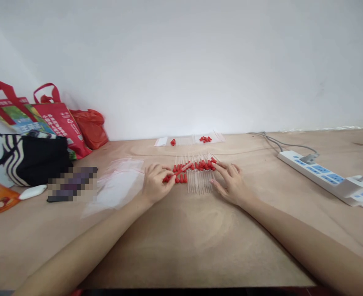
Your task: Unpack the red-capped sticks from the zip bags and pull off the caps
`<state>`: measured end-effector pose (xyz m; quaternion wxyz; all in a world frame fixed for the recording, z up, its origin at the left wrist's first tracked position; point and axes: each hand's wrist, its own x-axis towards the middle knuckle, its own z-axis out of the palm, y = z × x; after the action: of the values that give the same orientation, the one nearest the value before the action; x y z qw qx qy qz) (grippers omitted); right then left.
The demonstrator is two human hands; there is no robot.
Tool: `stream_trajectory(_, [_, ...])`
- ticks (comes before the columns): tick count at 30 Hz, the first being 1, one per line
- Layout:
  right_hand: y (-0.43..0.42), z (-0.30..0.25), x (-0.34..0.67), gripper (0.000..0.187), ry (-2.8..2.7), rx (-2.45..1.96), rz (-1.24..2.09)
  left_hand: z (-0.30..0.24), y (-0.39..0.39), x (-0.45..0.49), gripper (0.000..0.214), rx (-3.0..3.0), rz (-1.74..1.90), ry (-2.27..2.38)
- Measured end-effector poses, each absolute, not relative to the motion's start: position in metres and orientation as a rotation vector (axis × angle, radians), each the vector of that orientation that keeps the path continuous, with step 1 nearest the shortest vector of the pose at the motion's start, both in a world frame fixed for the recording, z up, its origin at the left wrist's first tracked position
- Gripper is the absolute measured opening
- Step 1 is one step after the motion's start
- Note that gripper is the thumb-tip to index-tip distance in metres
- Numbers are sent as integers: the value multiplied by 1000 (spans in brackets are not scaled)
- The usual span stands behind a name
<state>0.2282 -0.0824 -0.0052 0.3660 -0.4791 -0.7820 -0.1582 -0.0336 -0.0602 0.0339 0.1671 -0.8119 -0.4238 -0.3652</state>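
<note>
A row of clear thin tubes with red caps lies on the wooden table in front of me. My left hand is closed at the row's left end, its fingers pinching a red-capped tube. My right hand rests at the right end with fingers spread flat, fingertips touching the red caps. Several loose red caps lie between the hands.
Clear plastic bags lie left of my hands. Two small bags with red caps sit near the wall. Red shopping bags, a black striped bag and a white power strip with cables flank the work area.
</note>
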Motion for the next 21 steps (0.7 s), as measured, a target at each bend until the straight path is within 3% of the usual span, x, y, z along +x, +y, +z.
stream_trajectory(7, [-92, 2, 214, 33, -2178, -1049, -517, 16, -79, -22, 3, -2384, -998, -699])
stream_trajectory(14, [-90, -1, 204, 18, -2196, -955, -447, 16, -81, -20, 3, -2404, -1005, -699])
stream_trajectory(19, [-93, 1, 201, 16, -2202, -905, -459, 14, -80, -17, 26, -2505, -939, -741])
stream_trajectory(21, [-94, 1, 200, 16, -2214, -885, -476, 13, -79, -15, 22, -2536, -916, -705])
